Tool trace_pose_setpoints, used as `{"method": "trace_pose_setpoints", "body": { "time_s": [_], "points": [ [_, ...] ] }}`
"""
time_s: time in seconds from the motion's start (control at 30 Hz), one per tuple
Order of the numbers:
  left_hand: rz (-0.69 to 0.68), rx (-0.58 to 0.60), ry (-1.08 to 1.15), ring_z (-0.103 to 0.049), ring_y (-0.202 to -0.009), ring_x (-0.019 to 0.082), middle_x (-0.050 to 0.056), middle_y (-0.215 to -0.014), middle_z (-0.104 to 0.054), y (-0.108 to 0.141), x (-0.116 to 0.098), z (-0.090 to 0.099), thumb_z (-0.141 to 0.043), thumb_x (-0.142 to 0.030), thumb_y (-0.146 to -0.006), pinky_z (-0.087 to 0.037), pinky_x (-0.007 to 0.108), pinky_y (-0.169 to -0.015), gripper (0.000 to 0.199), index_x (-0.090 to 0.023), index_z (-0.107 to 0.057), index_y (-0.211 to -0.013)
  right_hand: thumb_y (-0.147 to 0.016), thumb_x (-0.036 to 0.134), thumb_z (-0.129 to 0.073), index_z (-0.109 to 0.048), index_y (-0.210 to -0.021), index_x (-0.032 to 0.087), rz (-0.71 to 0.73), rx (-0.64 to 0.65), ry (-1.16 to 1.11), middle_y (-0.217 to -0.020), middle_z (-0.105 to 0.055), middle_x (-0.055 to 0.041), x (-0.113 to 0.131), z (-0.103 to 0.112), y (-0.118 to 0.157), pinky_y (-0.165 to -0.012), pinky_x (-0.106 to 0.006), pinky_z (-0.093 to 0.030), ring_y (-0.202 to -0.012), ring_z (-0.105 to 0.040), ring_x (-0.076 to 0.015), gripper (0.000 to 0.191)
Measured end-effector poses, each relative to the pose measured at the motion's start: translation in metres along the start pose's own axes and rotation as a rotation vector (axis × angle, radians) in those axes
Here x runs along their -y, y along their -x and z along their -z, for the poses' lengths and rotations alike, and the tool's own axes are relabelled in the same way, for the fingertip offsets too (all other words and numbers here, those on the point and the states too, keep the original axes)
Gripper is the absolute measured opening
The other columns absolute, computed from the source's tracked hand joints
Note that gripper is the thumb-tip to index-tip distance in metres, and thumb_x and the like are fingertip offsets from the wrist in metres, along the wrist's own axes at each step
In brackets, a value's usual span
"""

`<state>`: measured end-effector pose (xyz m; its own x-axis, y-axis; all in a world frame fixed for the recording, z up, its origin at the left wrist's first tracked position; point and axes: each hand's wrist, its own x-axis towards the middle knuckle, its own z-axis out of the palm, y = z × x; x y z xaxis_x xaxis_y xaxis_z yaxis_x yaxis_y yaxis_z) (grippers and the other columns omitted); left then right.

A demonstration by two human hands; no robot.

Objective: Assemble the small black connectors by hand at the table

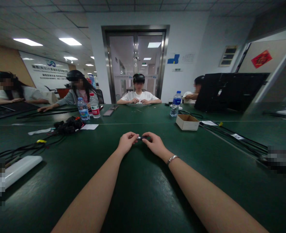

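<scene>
Between the fingertips of both hands is a small dark object (140, 138) with a shiny silver end on its left side; it is too small to identify. My left hand (128, 142) pinches the silver end, fingers closed. On the other side, my right hand (154, 144) has its fingers closed around the dark end, and a silver bracelet (172, 159) circles that wrist. Both hands are just above the green table (138, 181), near its middle. An open cardboard box (187, 123) stands beyond my right hand.
Two bottles (83, 109) and a black cable bundle (69, 125) are at the left. Another bottle (176, 104) stands behind the box. Long black cables (235, 136) lie at the right, and a white device (24, 171) at the near left. Several people sit across the table.
</scene>
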<state>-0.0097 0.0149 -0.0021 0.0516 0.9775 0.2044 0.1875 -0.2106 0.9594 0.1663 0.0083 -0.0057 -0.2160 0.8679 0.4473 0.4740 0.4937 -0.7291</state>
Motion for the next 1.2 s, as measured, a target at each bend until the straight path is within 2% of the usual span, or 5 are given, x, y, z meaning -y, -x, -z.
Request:
{"method": "trace_pose_setpoints", "body": {
  "time_s": [0.3,0.47,0.7,1.0,1.2],
  "points": [
    [-0.074,0.047,0.138,-0.064,-0.092,0.019,0.006,-0.095,-0.07,0.005,-0.007,0.005,-0.075,-0.028,-0.063,-0.047,0.035,-0.089,0.028,-0.017,-0.067,-0.087,-0.085,0.038,-0.052,-0.065,-0.098,0.02,-0.067,0.05,-0.005,-0.088,-0.067,-0.003,0.002,0.0,-0.001,-0.06,-0.024,-0.046,-0.064,-0.058,-0.0111,0.026],
    [-0.025,-0.026,0.063,-0.063,-0.091,0.019,0.009,-0.103,-0.067,0.004,-0.007,0.002,-0.066,-0.039,-0.072,-0.049,0.029,-0.074,0.033,-0.017,-0.065,-0.096,-0.086,0.038,-0.05,-0.064,-0.099,0.02,-0.073,0.05,-0.005,-0.085,-0.066,-0.0022,0.003,0.0,0.0,-0.061,-0.024,-0.046,-0.06,-0.056,-0.0103,0.026],
    [0.0,0.013,-0.156,-0.059,-0.063,0.015,0.003,-0.07,-0.064,0.001,0.001,-0.001,-0.051,-0.052,-0.081,-0.045,0.028,-0.063,0.039,-0.016,-0.065,-0.081,-0.086,0.037,-0.051,-0.065,-0.098,0.02,-0.071,0.045,-0.019,-0.081,-0.066,-0.0021,0.005,0.002,0.001,-0.057,-0.024,-0.045,-0.057,-0.055,-0.0099,0.025],
    [-0.043,0.093,0.025,-0.062,-0.09,0.017,0.009,-0.107,-0.064,0.003,-0.004,0.002,-0.064,-0.036,-0.075,-0.046,0.027,-0.074,0.045,-0.021,-0.058,-0.117,-0.086,0.036,-0.05,-0.064,-0.098,0.019,-0.099,0.048,-0.044,-0.083,-0.065,-0.0017,0.006,0.001,0.001,-0.054,-0.023,-0.044,-0.053,-0.053,-0.0086,0.025],
    [0.005,0.081,-0.091,-0.06,-0.075,0.016,0.006,-0.084,-0.066,0.001,0.0,-0.001,-0.052,-0.045,-0.082,-0.045,0.028,-0.069,0.033,-0.015,-0.065,-0.087,-0.086,0.034,-0.05,-0.064,-0.097,0.019,-0.115,0.058,-0.02,-0.084,-0.065,-0.0021,0.01,0.003,0.001,-0.054,-0.023,-0.044,-0.054,-0.054,-0.0089,0.024]
  ]
}}
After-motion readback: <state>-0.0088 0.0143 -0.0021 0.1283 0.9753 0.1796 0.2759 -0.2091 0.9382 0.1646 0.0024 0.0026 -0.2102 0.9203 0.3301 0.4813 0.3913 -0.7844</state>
